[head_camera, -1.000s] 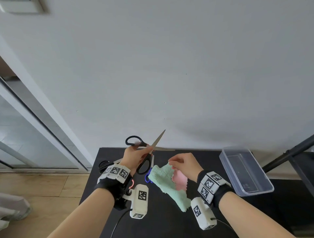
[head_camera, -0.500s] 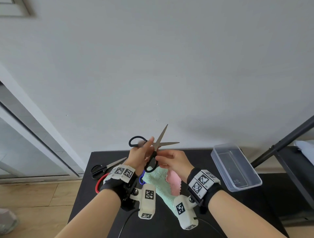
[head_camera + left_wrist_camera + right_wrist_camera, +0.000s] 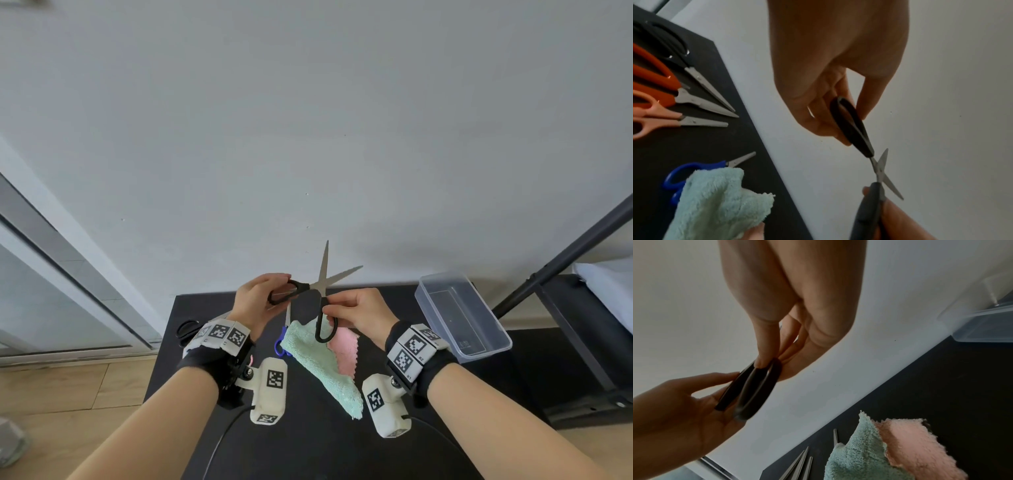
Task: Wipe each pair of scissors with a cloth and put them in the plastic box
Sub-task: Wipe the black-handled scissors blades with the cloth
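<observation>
Both your hands hold the black scissors [image 3: 317, 291] spread open: left hand [image 3: 255, 301] and right hand [image 3: 356, 311] fingers each pinch one handle loop.

Both forearms are bare. Each wrist wears a black band [image 3: 205, 363] topped with white blocks printed with black-and-white square markers [image 3: 222, 334]. Under each wrist hangs a rounded white camera pod [image 3: 270, 390], also marked; the right pod [image 3: 385, 407] matches it. A thin black cable [image 3: 226, 435] trails from the left pod.
</observation>
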Action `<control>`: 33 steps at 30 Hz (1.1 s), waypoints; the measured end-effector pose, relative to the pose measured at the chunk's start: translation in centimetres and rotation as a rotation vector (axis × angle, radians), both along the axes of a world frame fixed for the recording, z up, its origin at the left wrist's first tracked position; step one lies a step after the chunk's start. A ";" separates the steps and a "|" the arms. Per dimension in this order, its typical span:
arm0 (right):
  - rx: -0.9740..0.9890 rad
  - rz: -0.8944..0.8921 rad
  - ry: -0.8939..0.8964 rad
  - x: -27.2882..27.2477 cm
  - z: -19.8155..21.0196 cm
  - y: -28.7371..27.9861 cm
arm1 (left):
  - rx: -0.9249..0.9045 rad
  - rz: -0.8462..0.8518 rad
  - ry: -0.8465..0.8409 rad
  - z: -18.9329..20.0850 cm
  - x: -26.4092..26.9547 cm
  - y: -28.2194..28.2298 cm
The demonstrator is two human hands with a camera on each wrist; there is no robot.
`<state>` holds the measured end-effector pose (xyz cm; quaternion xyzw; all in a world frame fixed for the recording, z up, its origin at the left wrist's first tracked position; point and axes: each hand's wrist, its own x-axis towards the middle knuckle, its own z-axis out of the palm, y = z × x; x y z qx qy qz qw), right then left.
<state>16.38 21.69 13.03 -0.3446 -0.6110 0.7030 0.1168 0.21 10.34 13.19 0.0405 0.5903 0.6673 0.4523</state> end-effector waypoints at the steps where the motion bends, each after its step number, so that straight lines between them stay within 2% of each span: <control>1: 0.003 -0.011 0.000 0.2 0.1 0.0 | -0.019 -0.034 0.034 0.0 0.1 -0.1; 7: -0.010 -0.051 -0.009 0.7 -0.1 0.0 | -0.135 -0.301 0.092 -0.4 0.7 -0.6; 11: -0.026 -0.057 -0.027 0.9 -0.3 -0.1 | -0.168 -0.387 0.059 -0.7 0.9 -0.6; 16: -0.036 -0.072 -0.032 0.8 -0.8 0.0 | -0.145 -0.387 0.009 -1.4 1.3 -0.7; 27: -0.027 -0.115 -0.025 0.6 -1.4 0.5 | -0.091 -0.453 0.017 -2.2 1.4 -0.1; 33: 0.227 -0.084 -0.116 2.5 -1.5 1.7 | -0.080 -0.499 0.035 -2.1 3.1 1.7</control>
